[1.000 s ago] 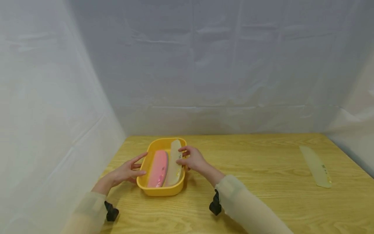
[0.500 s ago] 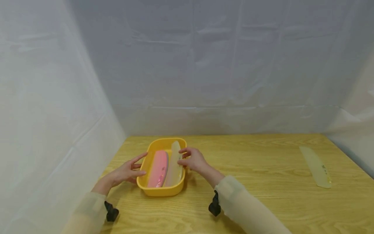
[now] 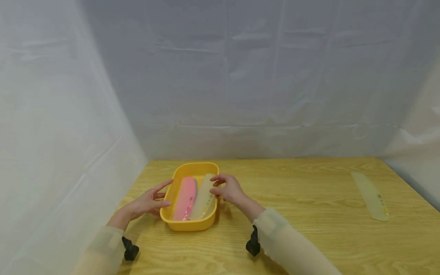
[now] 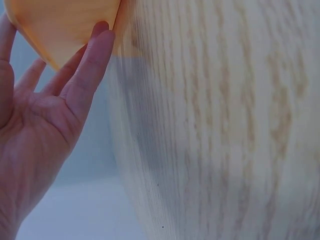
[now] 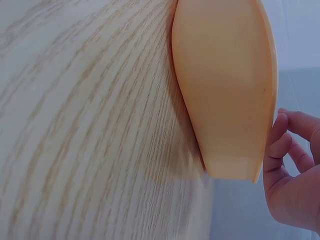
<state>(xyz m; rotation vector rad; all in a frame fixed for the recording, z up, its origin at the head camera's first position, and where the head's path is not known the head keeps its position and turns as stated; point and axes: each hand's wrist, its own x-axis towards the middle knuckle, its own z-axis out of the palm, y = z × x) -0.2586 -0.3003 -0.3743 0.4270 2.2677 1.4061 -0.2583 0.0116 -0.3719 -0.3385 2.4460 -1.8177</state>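
Note:
A yellow plastic tray (image 3: 189, 226) stands on the table. Inside lies a long, flat pink piece (image 3: 185, 199) with a curved dark edge and small printed marks. Beside it, to the right, lies a similar pale yellow piece (image 3: 200, 202). My left hand (image 3: 147, 201) touches the tray's left side with its fingers spread and nearly straight; the left wrist view shows the fingertips against the outer wall. My right hand (image 3: 229, 188) is at the right rim, fingers loosely bent over the pale piece's edge. No grip on it is visible. The tray's rim hides part of the right fingers in the right wrist view.
Another pale yellow piece (image 3: 369, 196) lies on the wooden table (image 3: 302, 214) at the far right. White sheeting (image 3: 258, 88) rises behind the table and along both sides. A black wrist camera (image 3: 130, 249) sits at the left sleeve, another at the right.
The pale yellow piece, earlier leaning at the tray's right wall in my right fingers, has dropped flatter beside the pink piece. Both hands have stayed almost in place.

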